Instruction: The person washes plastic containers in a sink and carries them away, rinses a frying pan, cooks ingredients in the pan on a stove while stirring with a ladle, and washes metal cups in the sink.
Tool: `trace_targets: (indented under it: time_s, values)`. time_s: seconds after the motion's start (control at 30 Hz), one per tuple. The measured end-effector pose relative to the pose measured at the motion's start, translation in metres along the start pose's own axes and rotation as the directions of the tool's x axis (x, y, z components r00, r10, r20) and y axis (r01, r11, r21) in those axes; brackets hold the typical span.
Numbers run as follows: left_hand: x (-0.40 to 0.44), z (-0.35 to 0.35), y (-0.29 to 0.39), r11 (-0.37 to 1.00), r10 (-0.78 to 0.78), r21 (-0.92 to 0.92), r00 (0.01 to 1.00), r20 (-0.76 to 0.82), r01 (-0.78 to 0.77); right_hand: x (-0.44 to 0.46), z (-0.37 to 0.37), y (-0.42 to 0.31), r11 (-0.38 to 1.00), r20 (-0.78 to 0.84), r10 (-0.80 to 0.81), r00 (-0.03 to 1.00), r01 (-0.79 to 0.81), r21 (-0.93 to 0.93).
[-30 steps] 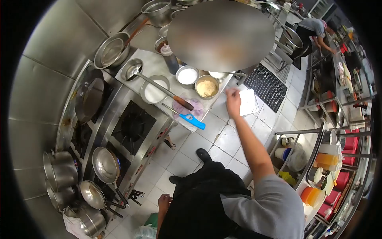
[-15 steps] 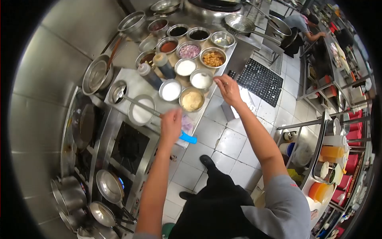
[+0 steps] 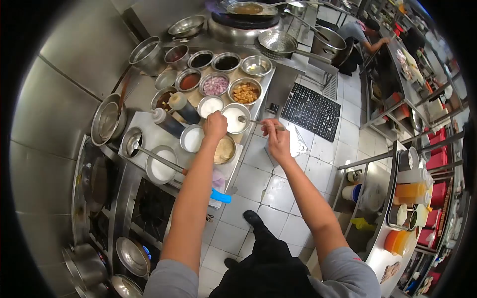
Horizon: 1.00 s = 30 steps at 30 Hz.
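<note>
My right hand is closed around the handle of a metal spoon. The spoon's bowl end rests over white contents in a steel bowl. My left hand is closed at that bowl's left side; its fingertips are hidden, so I cannot tell whether it grips the rim. Behind it stands another bowl of white stuff. Partly covered by my left forearm are a third white-filled bowl and a bowl of pale yellow paste or powder.
Two squeeze bottles stand left of the bowls. Chopped onion and brown chunks fill bowls farther back. A ladle lies across a white-filled basin. A lit burner is lower left. A co-worker bends over a far counter.
My left hand has moved from above the ladle handle and blue handle up to the white-filled bowls. My right hand now shows the spoon clearly, its handle pointing right. The view has shifted.
</note>
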<state>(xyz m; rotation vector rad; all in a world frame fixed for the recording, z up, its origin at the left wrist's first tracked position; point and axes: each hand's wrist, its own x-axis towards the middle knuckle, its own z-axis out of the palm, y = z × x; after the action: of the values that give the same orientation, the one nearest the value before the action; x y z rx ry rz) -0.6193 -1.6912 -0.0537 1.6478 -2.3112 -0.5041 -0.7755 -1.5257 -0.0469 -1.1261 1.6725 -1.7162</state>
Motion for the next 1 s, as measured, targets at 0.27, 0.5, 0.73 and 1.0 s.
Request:
trace_targets:
  time_s: [0.27, 0.5, 0.73, 1.0]
  values:
    - [-0.082, -0.100, -0.031, 0.985, 0.137, -0.090, 0.987, -0.081, -0.144, -0.013, 0.026, -0.088, 0.991, 0.196, -0.099, 0.976, 0.115, -0.070]
    - [-0.233, -0.173, -0.135, 0.982, -0.083, -0.187, 0.970, -0.227, 0.040, -0.106, 0.119, -0.124, 0.967, 0.456, 0.073, 0.887, -0.176, 0.186]
    - [-0.394, -0.225, -0.247, 0.910, -0.412, -0.183, 0.854, -0.318, 0.371, -0.222, 0.249, -0.148, 0.949, 0.751, 0.068, 0.657, -0.274, 0.154]
    - [-0.541, -0.274, -0.354, 0.804, -0.590, -0.201, 0.707, -0.390, 0.560, -0.359, 0.378, -0.190, 0.948, 0.917, 0.028, 0.399, -0.302, 0.103]
